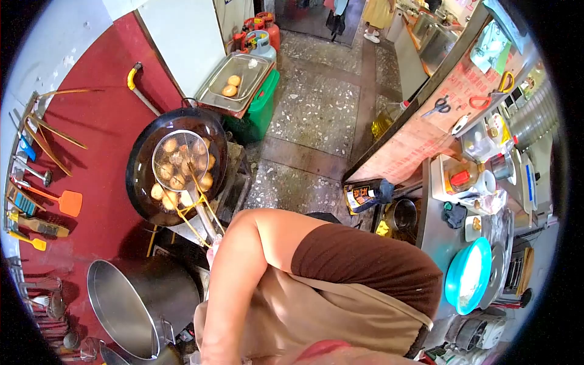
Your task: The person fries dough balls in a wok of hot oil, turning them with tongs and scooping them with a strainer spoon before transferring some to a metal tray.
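Note:
A black wok [137, 182] holds dark oil and several browned round fried pieces. A round wire-mesh strainer [180, 139] lies over the wok with some pieces in it, its metal handle slanting toward me. Long bamboo sticks [193, 230] run beside that handle, their tips among the pieces. My left hand [212, 250] is closed around the handle end, mostly hidden behind my bent right arm. Whether it also grips the sticks is unclear. My right forearm runs down past the bottom edge, so my right hand is out of view.
A metal tray [210, 88] with two fried pieces stands beyond the wok, above a green crate [264, 109]. A tall steel pot [97, 298] is near left. Utensils hang on the red wall. To the right, a counter bears a turquoise basin [453, 283]. Gas cylinders [267, 30] stand behind.

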The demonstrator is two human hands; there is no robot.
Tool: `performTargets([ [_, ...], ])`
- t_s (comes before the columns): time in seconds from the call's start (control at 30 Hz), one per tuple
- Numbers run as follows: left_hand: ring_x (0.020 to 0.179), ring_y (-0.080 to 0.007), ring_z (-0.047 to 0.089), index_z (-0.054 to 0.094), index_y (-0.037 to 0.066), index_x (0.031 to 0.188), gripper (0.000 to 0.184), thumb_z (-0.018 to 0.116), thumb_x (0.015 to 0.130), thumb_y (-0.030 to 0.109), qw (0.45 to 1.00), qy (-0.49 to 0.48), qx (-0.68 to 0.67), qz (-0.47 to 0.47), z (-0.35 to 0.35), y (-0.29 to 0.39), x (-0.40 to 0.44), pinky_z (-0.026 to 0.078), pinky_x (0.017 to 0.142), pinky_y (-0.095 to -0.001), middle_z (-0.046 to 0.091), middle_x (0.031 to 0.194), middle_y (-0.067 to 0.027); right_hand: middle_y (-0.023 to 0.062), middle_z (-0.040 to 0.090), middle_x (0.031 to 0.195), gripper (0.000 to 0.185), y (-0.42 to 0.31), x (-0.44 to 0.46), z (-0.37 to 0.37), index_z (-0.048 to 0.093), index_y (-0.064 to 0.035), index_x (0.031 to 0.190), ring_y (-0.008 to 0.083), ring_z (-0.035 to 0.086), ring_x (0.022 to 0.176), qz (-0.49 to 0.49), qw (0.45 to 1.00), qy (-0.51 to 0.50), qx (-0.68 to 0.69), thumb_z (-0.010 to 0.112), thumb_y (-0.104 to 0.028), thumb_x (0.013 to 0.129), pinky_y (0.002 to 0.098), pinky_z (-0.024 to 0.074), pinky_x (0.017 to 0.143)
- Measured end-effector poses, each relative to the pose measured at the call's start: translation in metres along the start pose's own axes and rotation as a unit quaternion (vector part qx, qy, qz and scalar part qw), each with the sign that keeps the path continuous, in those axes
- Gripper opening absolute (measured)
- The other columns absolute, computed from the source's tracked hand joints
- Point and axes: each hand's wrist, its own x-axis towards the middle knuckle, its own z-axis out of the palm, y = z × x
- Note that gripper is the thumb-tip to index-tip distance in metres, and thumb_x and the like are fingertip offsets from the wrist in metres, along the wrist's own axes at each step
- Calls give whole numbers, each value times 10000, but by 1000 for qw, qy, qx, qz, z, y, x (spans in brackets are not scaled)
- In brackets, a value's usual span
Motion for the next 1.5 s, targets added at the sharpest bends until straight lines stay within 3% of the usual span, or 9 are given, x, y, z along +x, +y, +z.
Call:
performTargets([
  [0.97, 603, -110, 406, 482, 50, 878, 330, 603, 843, 355, 999, -26, 19, -4, -9, -2, 5, 360, 537, -298, 488, 705, -21, 144, 518, 1092, 423, -2, -7, 3, 514, -25, 1140, 290, 524, 968, 33, 999, 23, -16, 632, -263, 811, 374, 449, 809],
  [1.43, 613, -111, 409, 480, 48, 893, 335, 606, 842, 355, 990, -126, 59, -15, -14, -6, 20, 362, 541, -300, 490, 717, -24, 141, 527, 1064, 421, -4, -12, 3, 505, -19, 1135, 290, 539, 935, 42, 999, 25, -18, 639, -246, 806, 381, 457, 788],
  [1.5, 631, -116, 426, 493, 41, 887, 335, 622, 837, 346, 1000, 0, 25, -5, -4, -5, 7, 374, 555, -303, 495, 718, -27, 141, 529, 1061, 421, -3, -12, 3, 504, -18, 1134, 290, 541, 931, 42, 999, 25, -16, 640, -243, 806, 382, 458, 785],
])
